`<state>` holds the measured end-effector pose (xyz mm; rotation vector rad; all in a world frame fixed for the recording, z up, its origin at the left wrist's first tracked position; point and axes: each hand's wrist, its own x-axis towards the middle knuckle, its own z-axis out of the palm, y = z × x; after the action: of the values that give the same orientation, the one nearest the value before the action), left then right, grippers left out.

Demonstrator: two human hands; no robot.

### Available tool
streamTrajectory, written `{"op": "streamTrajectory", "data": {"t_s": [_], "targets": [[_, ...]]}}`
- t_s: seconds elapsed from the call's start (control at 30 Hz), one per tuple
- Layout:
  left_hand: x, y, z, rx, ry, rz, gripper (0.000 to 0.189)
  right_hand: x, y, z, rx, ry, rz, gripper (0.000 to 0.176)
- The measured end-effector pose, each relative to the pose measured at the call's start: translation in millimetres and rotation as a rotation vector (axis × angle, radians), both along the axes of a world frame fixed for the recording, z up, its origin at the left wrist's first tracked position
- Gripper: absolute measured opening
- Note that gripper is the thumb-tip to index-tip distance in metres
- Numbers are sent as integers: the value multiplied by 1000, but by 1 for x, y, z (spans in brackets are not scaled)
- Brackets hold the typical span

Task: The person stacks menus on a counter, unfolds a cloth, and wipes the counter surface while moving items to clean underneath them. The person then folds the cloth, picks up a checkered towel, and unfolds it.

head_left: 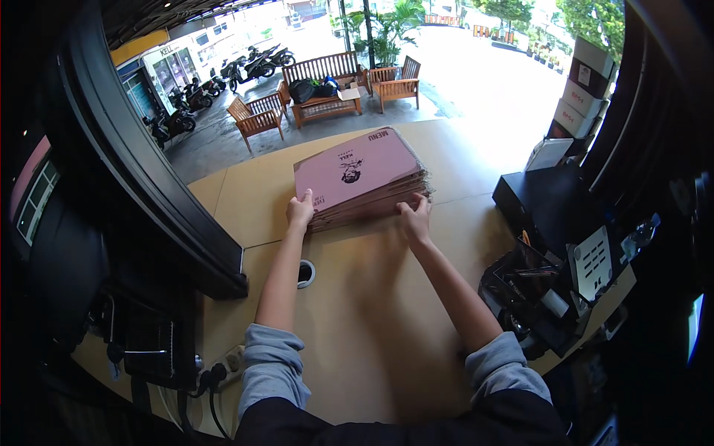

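Nearest the camera are the dark top (pixel 401 432) and the rolled sleeves (pixel 272 368), pushed up so the forearms lie bare over the counter (pixel 335 312). Both arms reach to a stack of menus (pixel 357 167) lying flat at the far middle of the counter, across its seam, with pink covers on top and wire-bound edges toward the right. The left hand (pixel 300 209) is at the near left corner, its thumb laid over the top cover, apparently to steady it; its other fingers are hidden, so whether they pinch cannot be told. The right hand (pixel 415 217) is at the near right corner, by the bindings, thumb and fingers apart in a loose curl; how firmly they press does not show. Holding opposite ends probably keeps the pile from sliding, since its right edges lie unevenly. Nearer, beside the left forearm, is a round hole (pixel 306 273) with a white rim, likely for cables. At the near left sits a socket strip (pixel 235 360) with a plug in it. On the right, pens (pixel 526 238) stand in a black organiser (pixel 513 286), presumably within easy reach. Farther right, boxes (pixel 582 98) are piled up, seemingly to save space. Beyond the counter is a wooden bench (pixel 338 65).
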<state>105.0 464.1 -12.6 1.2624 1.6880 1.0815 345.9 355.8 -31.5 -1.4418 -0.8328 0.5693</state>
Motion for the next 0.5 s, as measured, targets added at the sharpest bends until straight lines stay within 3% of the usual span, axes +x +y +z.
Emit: {"op": "streamTrajectory", "data": {"t_s": [0.07,0.13,0.2,0.27,0.33,0.4,0.47,0.5], "targets": [[-1,8,-1,34,418,32,55,-8,-10,3,-71,57,168,55],[-2,14,12,-16,437,-40,59,-19,-22,4,-94,-61,261,55],[0,-3,45,59,795,1,60,-26,-36,13,-127,-121,368,55],[3,5,69,121,687,11,62,-32,-46,18,-151,-167,394,51],[-1,9,75,292,370,-122,62,-29,-49,19,-166,-131,422,54],[1,-12,61,266,432,-134,66,-22,-56,23,-185,-103,463,56],[-6,-40,47,318,498,-174,72,-16,-69,30,-293,190,504,63],[-14,-46,40,316,504,-169,72,-12,-71,28,-328,210,538,65]]}}
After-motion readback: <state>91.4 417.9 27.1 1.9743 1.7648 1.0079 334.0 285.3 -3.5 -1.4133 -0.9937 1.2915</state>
